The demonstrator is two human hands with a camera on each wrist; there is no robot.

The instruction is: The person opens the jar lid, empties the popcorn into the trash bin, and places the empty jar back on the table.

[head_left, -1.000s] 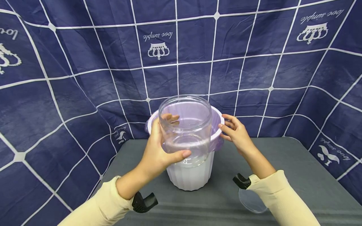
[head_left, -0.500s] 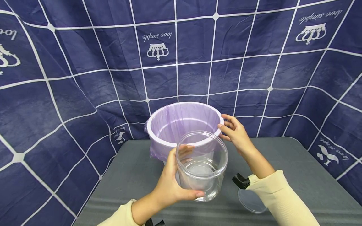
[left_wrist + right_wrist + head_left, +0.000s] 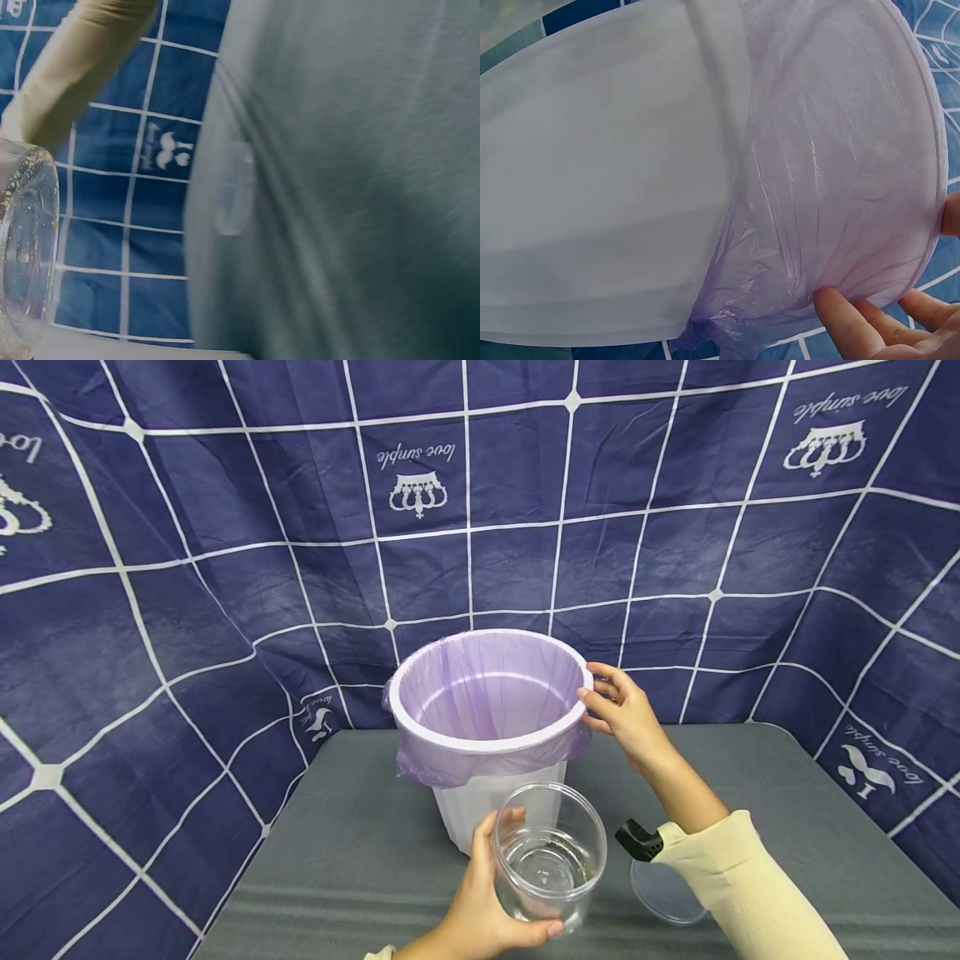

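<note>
My left hand [image 3: 487, 902] grips a clear round plastic jar [image 3: 551, 906] from its left side, thumb in front and fingers behind. The jar is low over the table, its open mouth tilted up toward me. Small yellowish specks cling near its bottom, seen also on the jar [image 3: 30, 247] in the left wrist view. Behind it stands a white trash bin [image 3: 468, 802] lined with a purple bag [image 3: 487, 764] folded over the rim. My right hand [image 3: 626, 714] holds the bin's right rim; in the right wrist view its fingers [image 3: 847, 322] press the bag from outside.
A clear round lid [image 3: 663, 893] lies on the grey tabletop [image 3: 337, 868], partly beneath my right forearm. Blue curtain [image 3: 517, 477] with white grid lines encloses the back and sides.
My left hand has brought the jar from above the bin's mouth down and toward me, to the bin's near side, its opening now facing me more. The right hand stays at the rim.
</note>
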